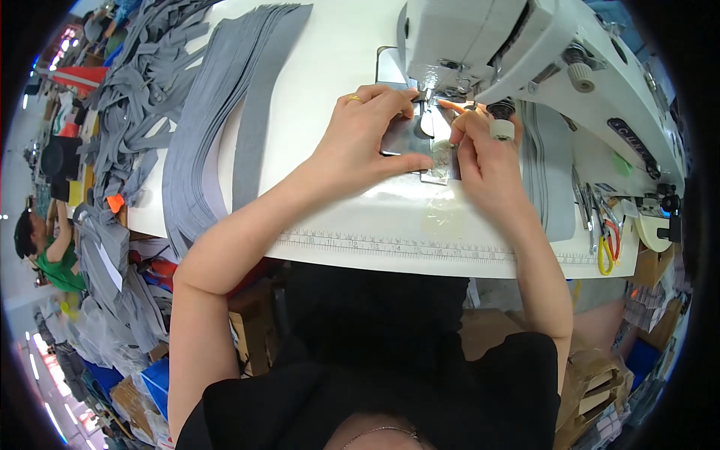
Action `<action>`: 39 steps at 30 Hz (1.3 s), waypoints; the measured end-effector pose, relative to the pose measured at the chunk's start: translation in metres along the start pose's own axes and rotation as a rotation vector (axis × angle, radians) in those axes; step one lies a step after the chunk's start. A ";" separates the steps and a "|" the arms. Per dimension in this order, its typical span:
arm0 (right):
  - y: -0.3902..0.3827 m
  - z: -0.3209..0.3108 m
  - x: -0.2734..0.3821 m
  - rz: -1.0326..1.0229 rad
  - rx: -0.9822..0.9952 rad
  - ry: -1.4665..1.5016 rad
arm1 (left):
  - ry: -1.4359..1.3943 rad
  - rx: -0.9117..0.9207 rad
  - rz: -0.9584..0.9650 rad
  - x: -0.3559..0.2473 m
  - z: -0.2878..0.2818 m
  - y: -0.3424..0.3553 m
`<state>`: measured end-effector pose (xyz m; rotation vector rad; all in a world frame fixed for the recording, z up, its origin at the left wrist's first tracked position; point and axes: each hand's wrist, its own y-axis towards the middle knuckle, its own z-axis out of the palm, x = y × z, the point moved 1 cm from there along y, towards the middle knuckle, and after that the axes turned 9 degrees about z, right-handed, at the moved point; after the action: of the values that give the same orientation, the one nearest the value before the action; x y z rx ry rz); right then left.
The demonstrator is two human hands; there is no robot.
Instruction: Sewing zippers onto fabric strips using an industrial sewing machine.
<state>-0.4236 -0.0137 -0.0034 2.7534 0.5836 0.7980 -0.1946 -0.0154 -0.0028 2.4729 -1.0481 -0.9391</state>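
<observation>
A white sewing machine stands at the top right of the head view, with its metal needle plate below the needle area. My left hand rests on the plate left of the presser foot, fingertips bent beside the foot and thumb stretched out apart. My right hand is at the right of the plate, fingers curled in. A thin orange item shows just beyond its fingertips; whatever these fingers grip is too small or hidden to make out.
Stacked grey strips and a tangled grey pile lie left, more strips right. Scissors and metal tools lie at the right. A ruler marks the table edge. A person in green is at far left.
</observation>
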 end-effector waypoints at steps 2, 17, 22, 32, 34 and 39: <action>0.001 0.001 0.001 0.006 0.015 0.026 | -0.018 0.003 -0.033 0.000 -0.002 0.000; -0.003 0.003 -0.004 0.144 -0.037 0.123 | 0.305 0.071 -0.232 0.059 0.014 0.023; -0.006 0.003 -0.006 0.132 -0.064 0.147 | 0.262 0.013 -0.331 0.068 -0.026 -0.011; -0.005 -0.004 0.001 -0.068 -0.195 0.059 | -0.106 0.314 -0.397 -0.001 -0.094 -0.046; -0.008 -0.005 0.010 -0.133 -0.226 0.059 | -0.209 0.260 -0.421 0.003 -0.100 -0.039; -0.012 -0.006 0.019 -0.253 -0.241 0.060 | 0.023 0.074 -0.410 0.046 -0.095 0.006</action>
<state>-0.4154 0.0059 0.0066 2.3871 0.7744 0.8314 -0.1103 -0.0517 0.0499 2.8137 -0.5845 -0.9926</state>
